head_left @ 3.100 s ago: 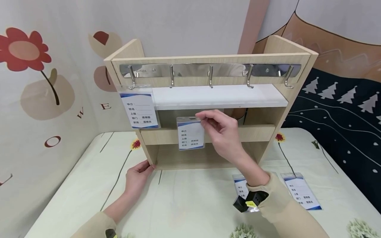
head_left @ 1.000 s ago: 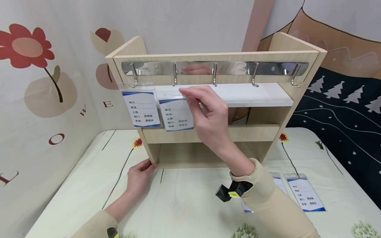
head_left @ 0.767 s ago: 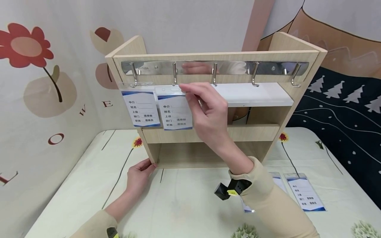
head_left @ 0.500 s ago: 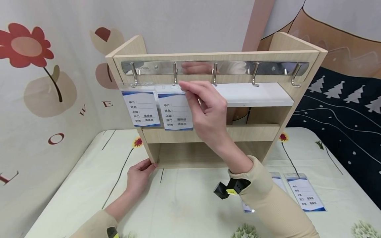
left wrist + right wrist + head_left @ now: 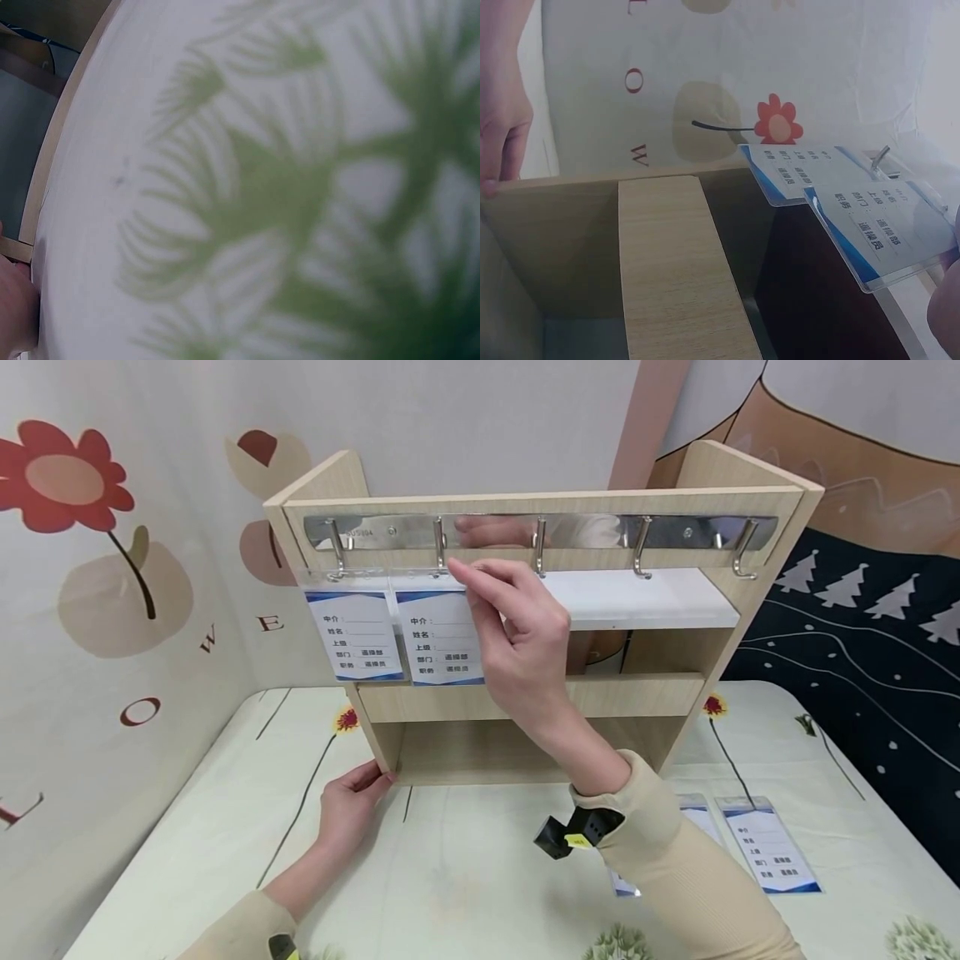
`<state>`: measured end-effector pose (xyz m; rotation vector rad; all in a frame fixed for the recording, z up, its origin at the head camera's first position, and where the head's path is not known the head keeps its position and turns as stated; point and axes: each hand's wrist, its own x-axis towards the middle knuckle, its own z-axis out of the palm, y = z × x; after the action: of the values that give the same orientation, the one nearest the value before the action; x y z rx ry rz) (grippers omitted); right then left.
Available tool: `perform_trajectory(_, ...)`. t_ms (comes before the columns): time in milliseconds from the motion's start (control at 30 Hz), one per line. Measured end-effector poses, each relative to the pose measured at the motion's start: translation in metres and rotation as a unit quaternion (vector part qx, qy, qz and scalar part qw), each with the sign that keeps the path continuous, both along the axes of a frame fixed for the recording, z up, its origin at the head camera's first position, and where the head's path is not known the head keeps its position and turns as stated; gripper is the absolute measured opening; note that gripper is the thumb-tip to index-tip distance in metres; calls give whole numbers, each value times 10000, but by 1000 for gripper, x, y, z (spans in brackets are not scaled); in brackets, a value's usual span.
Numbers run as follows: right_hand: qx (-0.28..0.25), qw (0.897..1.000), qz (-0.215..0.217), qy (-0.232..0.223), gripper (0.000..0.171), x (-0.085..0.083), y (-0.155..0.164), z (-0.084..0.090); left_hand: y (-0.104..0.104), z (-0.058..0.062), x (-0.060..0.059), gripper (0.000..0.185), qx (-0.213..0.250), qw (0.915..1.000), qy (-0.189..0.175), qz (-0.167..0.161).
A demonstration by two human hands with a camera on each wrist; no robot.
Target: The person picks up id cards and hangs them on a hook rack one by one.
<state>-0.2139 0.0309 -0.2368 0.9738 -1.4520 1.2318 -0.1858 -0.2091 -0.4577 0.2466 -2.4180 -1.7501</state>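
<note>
My right hand [image 5: 521,643] pinches the upper right corner of a clear badge holder [image 5: 438,639] with a blue-trimmed card, its top edge right at the tip of the second hook [image 5: 439,547] from the left. A matching badge holder [image 5: 355,635] hangs from the leftmost hook [image 5: 335,552]. In the right wrist view the held badge [image 5: 889,232] overlaps the hanging badge [image 5: 810,172]. My left hand [image 5: 348,806] grips the lower left corner of the wooden shelf unit [image 5: 637,697]; its fingertips are partly hidden behind the side panel.
The metal hook rail [image 5: 585,532] carries further hooks to the right. Two more badge holders lie on the pale flowered tablecloth [image 5: 465,877]: one badge [image 5: 772,847] in plain sight, another badge [image 5: 701,818] partly under the right sleeve. Patterned curtains [image 5: 487,427] stand behind.
My right hand has carried its badge holder up and left from in front of the middle board, then raised it slightly to the second hook. The left hand keeps its place at the corner.
</note>
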Motion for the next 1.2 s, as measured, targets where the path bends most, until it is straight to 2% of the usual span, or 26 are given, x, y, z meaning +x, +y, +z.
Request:
perform_trajectory(367,15,9997,-234,25,21,2,-1,4,-1,1,-1,35,2,10000,22,-29)
perform_trajectory(667,147,9989,-211,-383,23,1,-2,1,0,0,-1,34,-4,10000,29,-22)
perform_trajectory(967,85,9984,-244,-502,25,-3,-3,-3,0,1,-1,35,13,10000,30,-45)
perform_trajectory(1200,228,9971,-280,-668,30,-4,-2,-6,0,1,1,36,-6,10000,-72,-51)
